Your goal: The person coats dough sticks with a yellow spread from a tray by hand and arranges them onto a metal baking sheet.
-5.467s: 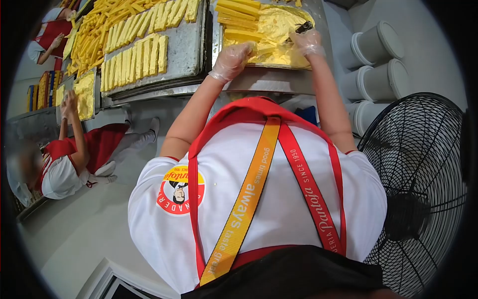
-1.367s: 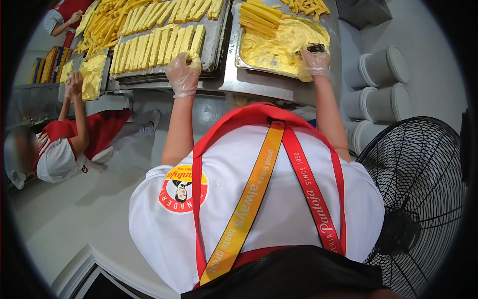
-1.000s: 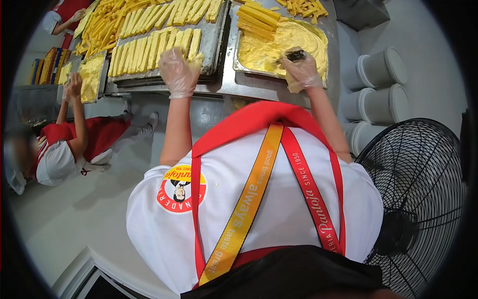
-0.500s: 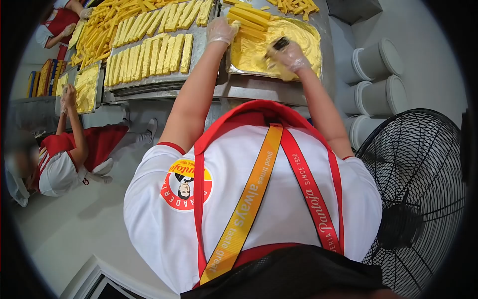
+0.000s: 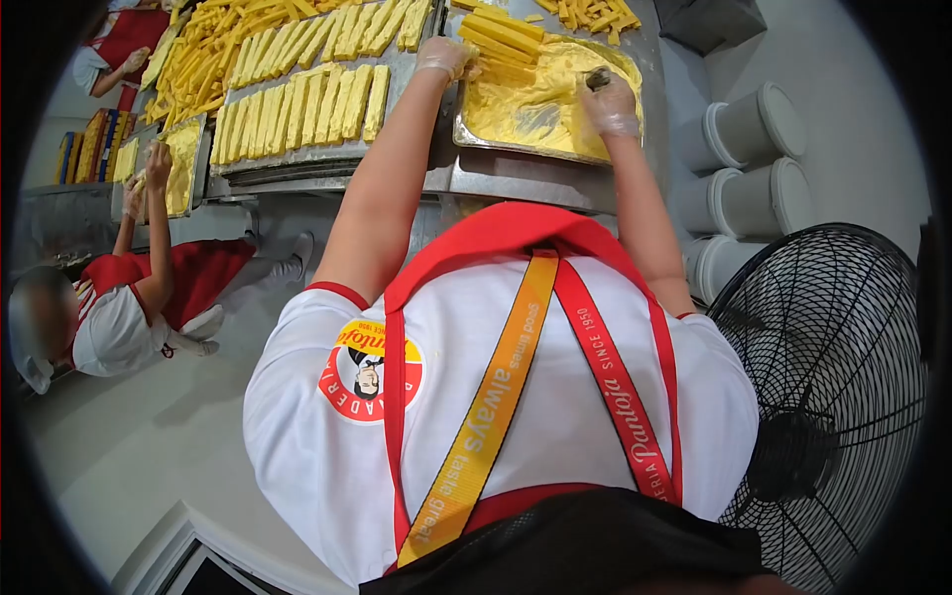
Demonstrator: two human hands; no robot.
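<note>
My right hand (image 5: 610, 104), in a clear glove, is closed around a black-handled tool (image 5: 597, 78), probably a spatula; its working end is hidden under the hand. It is over the right side of a metal tray (image 5: 535, 150) spread with pale yellow cream (image 5: 506, 104). My left hand (image 5: 446, 58), also gloved, is at the tray's upper left edge with its fingers curled. Whether they grip a stick or the rim is hidden. Plain yellow cake sticks (image 5: 504, 38) lie stacked in the tray's upper left, beside that hand.
Cream-coated sticks (image 5: 297, 114) stand in rows on a tray to the left, with loose sticks (image 5: 203, 69) beyond. A co-worker (image 5: 124, 307) works at the left, another person (image 5: 109, 55) behind. White buckets (image 5: 754, 124) and a black fan (image 5: 828, 377) are at the right.
My right hand has moved right and slightly up with the tool, baring a streaked patch of cream. My left hand has barely shifted. The co-worker's hands have moved slightly.
</note>
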